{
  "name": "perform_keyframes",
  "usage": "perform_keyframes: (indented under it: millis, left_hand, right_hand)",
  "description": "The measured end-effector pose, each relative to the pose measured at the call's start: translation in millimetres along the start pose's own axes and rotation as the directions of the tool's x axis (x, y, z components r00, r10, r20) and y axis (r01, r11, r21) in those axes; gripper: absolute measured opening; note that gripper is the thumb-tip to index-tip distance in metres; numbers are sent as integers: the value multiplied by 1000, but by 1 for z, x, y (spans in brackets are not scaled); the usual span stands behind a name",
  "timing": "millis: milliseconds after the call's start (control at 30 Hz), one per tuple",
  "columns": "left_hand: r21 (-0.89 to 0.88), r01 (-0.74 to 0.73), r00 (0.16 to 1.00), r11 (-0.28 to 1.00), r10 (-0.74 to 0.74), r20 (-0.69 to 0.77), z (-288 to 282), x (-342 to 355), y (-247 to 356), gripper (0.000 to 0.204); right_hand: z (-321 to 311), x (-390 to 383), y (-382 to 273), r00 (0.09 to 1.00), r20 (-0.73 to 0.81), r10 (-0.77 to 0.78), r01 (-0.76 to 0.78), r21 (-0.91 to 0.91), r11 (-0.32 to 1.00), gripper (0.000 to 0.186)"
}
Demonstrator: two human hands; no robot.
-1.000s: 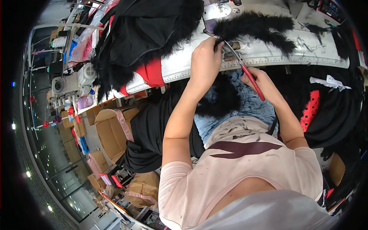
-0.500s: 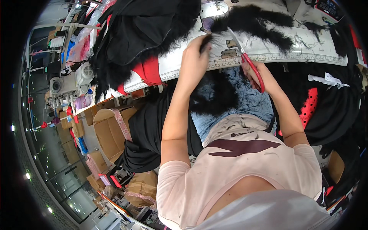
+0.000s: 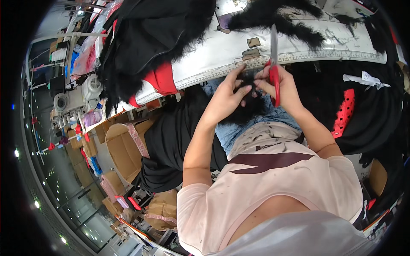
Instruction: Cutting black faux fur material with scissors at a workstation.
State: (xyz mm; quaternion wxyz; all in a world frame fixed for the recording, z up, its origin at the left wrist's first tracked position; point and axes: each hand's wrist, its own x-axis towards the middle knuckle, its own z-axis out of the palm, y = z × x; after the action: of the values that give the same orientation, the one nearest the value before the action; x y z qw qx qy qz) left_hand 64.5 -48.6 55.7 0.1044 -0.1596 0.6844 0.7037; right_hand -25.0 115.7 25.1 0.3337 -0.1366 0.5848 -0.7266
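Observation:
Over my lap, at the table's near edge, my left hand (image 3: 228,98) pinches black feather trim (image 3: 247,112) between thumb and fingers. My right hand (image 3: 285,88) grips scissors (image 3: 275,85) with red handles, their blades pointing away from me over the table. The thumb and fingertips of that same hand also meet at the trim, close to my left fingertips. Fingers partly cover the piece where they hold it. Below, more of the fluffy black strip lies on my blue jeans.
A white table (image 3: 209,59) has a ruler strip (image 3: 299,59) along its near edge. Black feather strips (image 3: 290,27) and loose wisps lie on it. Black feather-edged fabric (image 3: 149,38) and a red cloth (image 3: 162,79) are at left; an open cardboard box (image 3: 121,145) stands below.
My left hand has come down and right from above the table to the lap. My right hand has moved slightly left to meet it, with the scissors turned more upright.

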Motion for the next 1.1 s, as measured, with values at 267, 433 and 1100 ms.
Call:
perform_keyframes:
  millis: [267,433,1100]
  left_hand:
    - [171,84,994,982,-94,53,10,-5,-23,54]
    - [98,61,998,993,-64,26,9,-7,-24,55]
    - [711,79,778,699,402,-482,-82,-58,-26,14]
  right_hand:
    - [-15,-15,24,994,29,105,-103,-62,993,23]
    - [-16,-15,15,990,4,141,-139,-162,977,21]
    - [-51,26,32,780,-398,-483,208,-563,800,26]
